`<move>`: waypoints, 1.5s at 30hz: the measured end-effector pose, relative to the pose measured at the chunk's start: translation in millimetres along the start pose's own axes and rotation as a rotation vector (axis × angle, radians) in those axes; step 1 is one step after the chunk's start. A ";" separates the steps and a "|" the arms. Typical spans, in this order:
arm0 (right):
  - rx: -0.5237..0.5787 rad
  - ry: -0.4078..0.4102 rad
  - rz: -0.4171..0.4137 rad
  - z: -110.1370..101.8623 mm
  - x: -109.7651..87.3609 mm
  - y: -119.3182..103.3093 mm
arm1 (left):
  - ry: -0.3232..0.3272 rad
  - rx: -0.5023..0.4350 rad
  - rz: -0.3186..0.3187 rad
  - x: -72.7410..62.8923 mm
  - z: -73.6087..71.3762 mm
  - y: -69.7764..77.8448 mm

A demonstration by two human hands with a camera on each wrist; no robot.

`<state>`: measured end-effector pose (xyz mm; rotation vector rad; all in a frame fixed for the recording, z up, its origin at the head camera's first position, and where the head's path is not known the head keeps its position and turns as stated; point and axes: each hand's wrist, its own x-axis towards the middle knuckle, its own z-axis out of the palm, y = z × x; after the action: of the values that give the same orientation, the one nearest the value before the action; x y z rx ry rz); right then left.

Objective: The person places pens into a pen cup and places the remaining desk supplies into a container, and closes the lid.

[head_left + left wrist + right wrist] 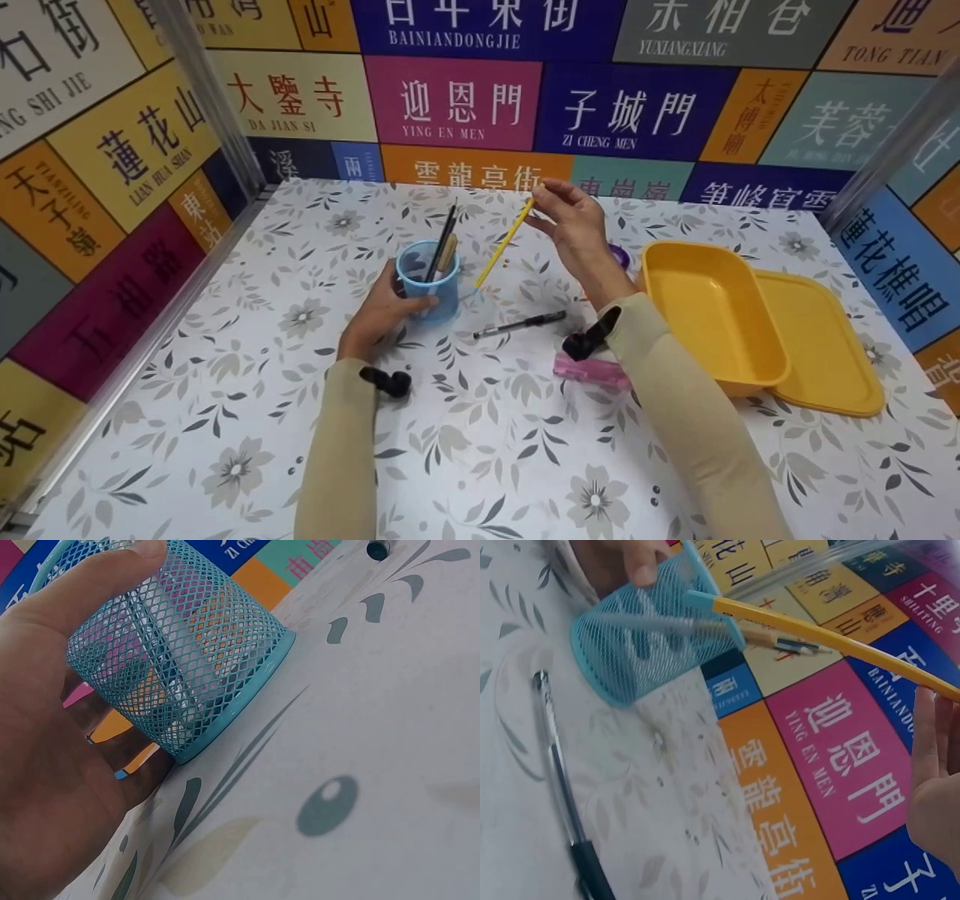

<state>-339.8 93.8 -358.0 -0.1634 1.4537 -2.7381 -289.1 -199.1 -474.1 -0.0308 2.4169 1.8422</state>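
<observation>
My left hand grips a light-blue mesh pen cup round its side, thumb at the front. Dark slender pens or pencils and a tan stick stand in it. In the left wrist view the cup is tilted. My right hand pinches a yellow pencil near its upper end, to the right of the cup. The pencil slants down leftward, and its light-blue lower end appears near the cup's rim in the right wrist view. A black pen lies on the table between my forearms.
A yellow box stands on the right, beside its flat yellow lid. A pink object lies partly under my right forearm. Something purple shows behind my right wrist. Patterned walls bound the flowered table.
</observation>
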 end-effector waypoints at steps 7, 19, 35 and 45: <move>0.026 0.011 -0.049 16.2 -6.4 -1.3 | 0.003 0.023 -0.017 -0.1 -0.4 0.3; 0.049 0.006 -0.093 35.7 -12.3 5.6 | 0.006 0.003 0.023 -2.4 1.2 0.1; -0.081 0.010 -0.059 34.5 -8.9 27.4 | 0.009 0.009 0.029 -1.2 -0.6 -0.5; -0.159 -0.022 -0.007 33.3 -9.0 38.0 | 0.014 0.026 0.023 0.4 -0.7 -0.5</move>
<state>-327.9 45.8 -371.6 -0.2030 1.6676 -2.6157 -289.5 -200.0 -474.4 -0.0133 2.4601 1.8260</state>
